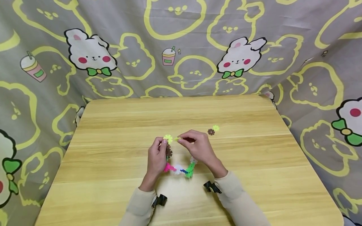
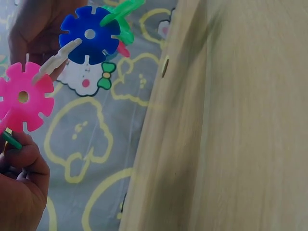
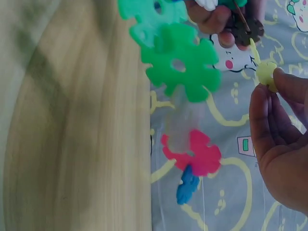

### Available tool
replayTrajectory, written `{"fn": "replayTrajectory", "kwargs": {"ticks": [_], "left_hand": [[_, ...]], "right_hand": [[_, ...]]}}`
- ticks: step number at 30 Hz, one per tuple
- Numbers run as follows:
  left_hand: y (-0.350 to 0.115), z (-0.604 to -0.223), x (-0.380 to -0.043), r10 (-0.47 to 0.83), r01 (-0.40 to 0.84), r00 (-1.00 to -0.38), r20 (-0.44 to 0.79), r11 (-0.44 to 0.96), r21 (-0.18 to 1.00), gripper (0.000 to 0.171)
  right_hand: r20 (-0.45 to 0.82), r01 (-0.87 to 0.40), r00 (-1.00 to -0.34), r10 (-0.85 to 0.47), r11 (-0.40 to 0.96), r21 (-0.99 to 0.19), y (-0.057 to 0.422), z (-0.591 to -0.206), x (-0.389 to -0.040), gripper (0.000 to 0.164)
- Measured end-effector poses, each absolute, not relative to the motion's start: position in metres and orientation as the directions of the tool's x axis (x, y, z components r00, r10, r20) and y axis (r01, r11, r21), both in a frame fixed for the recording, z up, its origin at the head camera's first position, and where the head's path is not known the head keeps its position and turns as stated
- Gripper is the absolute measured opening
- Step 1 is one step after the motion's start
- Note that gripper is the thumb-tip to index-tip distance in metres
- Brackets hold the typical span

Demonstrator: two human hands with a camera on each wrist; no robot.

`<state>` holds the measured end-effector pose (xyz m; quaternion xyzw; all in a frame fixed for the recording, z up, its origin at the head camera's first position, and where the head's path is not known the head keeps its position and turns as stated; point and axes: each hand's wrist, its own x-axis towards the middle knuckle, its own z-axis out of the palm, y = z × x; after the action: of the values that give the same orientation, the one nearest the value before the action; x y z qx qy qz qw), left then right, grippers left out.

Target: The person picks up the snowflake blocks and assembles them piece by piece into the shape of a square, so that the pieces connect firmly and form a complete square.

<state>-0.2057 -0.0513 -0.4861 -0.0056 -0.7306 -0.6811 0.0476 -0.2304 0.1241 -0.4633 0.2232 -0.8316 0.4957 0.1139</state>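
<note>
In the head view my left hand (image 1: 155,157) grips a chain of snowflake discs near its upper end. A yellow disc (image 1: 168,138) stands at the top, above brown discs (image 1: 169,152). Lower down, the chain curves through a pink disc (image 1: 167,167), a white disc (image 1: 178,169) and a green disc (image 1: 189,172). My right hand (image 1: 199,147) pinches another yellow disc (image 3: 267,76) between thumb and fingers, right at the chain's yellow end. In the left wrist view a pink disc (image 2: 25,98) and a blue disc (image 2: 90,36) hang above the left hand (image 2: 23,187).
A loose brown disc (image 1: 211,132) and a loose yellow disc (image 1: 216,128) lie together on the wooden table (image 1: 118,125), beyond the right hand. A patterned grey curtain (image 1: 195,28) surrounds the table's back and sides. Black camera mounts (image 1: 159,201) sit at both wrists.
</note>
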Motion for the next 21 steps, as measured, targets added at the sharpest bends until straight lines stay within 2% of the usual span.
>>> {"fn": "replayTrajectory", "kwargs": {"ticks": [5, 10, 21], "left_hand": [[-0.051, -0.496, -0.208, -0.066, 0.102, -0.992, 0.106, 0.064, 0.993, 0.022], [-0.049, -0.497, -0.207, -0.06, 0.126, -0.99, 0.129, 0.058, 0.99, 0.024], [-0.045, -0.495, -0.205, -0.092, 0.053, -0.994, 0.057, 0.042, 0.998, 0.027]], "right_hand": [[0.492, -0.565, -0.825, -0.277, 0.4, -0.722, 0.121, -0.467, -0.231, 0.008], [0.529, -0.595, -0.804, -0.272, 0.37, -0.714, 0.119, -0.47, -0.231, 0.009], [0.651, -0.67, -0.733, -0.199, 0.382, -0.637, 0.113, -0.482, -0.231, 0.008]]}}
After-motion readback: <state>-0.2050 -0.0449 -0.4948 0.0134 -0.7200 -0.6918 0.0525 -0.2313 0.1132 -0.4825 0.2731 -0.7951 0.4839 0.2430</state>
